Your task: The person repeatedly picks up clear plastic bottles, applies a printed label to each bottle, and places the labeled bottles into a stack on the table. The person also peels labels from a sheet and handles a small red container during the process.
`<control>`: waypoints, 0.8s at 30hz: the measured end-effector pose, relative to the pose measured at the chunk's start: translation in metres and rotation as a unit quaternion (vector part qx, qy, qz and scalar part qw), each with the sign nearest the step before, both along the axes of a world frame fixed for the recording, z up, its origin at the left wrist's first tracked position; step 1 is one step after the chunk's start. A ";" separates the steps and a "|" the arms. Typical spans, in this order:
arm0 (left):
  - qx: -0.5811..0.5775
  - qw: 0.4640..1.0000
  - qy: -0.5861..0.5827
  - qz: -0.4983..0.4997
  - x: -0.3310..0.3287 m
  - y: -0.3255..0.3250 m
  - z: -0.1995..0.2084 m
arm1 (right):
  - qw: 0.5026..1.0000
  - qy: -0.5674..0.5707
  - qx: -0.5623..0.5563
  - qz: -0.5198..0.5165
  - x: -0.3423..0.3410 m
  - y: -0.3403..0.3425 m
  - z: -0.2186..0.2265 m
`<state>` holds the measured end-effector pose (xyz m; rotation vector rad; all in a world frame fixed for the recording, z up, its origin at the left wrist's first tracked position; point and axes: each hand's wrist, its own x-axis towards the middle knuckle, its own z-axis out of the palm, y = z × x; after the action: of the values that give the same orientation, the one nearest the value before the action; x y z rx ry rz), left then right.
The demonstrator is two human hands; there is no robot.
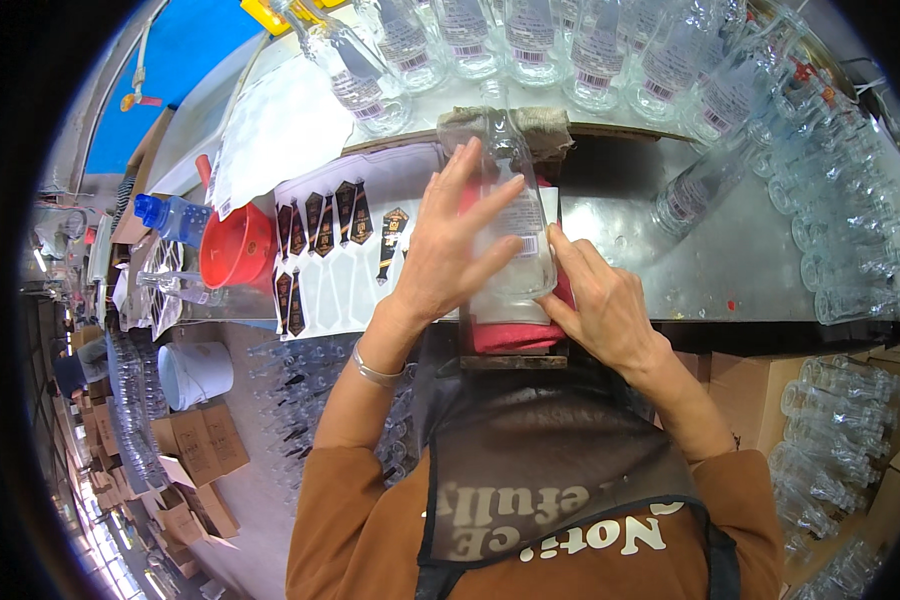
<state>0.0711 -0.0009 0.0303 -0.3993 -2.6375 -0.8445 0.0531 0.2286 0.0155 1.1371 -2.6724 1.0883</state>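
Observation:
A clear glass bottle [522, 272] lies on a red cloth pad [515, 338] in front of me, its neck pointing away and its base toward me. A printed label shows on its body. My left hand [448, 240] is laid over the bottle's left side with fingers stretched and spread. At the base end, my right hand [605, 305] holds the bottle's right side between thumb and fingers. Just left of the pad lies a white sheet of dark tie-shaped stickers [320, 225], with several backing spaces bare.
Labelled glass bottles [530, 40] stand along the far shelf, and more lie stacked [860, 250] at the right. One bottle [685, 200] leans alone on the metal table. A red bucket [235, 255] sits left. Boxed bottles [835, 430] are lower right.

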 end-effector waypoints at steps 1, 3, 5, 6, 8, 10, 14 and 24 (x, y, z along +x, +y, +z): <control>-0.005 1.000 -0.004 0.004 0.001 0.000 0.001 | 1.000 0.007 -0.007 0.005 -0.001 0.001 -0.002; 0.044 0.999 -0.016 0.012 0.005 0.003 0.001 | 0.999 -0.019 -0.017 0.024 -0.006 0.005 0.000; 0.119 0.992 -0.029 0.019 0.009 0.004 0.000 | 0.995 -0.087 -0.025 0.052 -0.016 0.014 0.009; 0.168 0.985 -0.036 0.022 0.012 0.002 -0.002 | 0.989 -0.121 -0.058 0.054 -0.024 0.013 0.009; 0.194 0.980 -0.024 0.034 0.014 0.000 -0.007 | 0.959 -0.247 -0.135 0.043 -0.037 0.012 0.003; 0.208 0.976 -0.036 0.055 0.017 0.004 -0.007 | 0.913 -0.367 -0.177 0.024 -0.052 0.004 -0.003; 0.212 0.975 -0.029 0.054 0.016 0.009 -0.011 | 0.915 -0.359 -0.181 0.034 -0.064 -0.016 -0.006; 0.203 0.977 -0.031 0.050 0.016 0.014 -0.017 | 0.914 -0.361 -0.180 0.039 -0.063 -0.021 -0.003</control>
<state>0.0876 0.0131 0.0135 -0.1325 -2.4282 -1.3402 -0.0099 0.2074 0.0124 0.8910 -2.6805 2.2764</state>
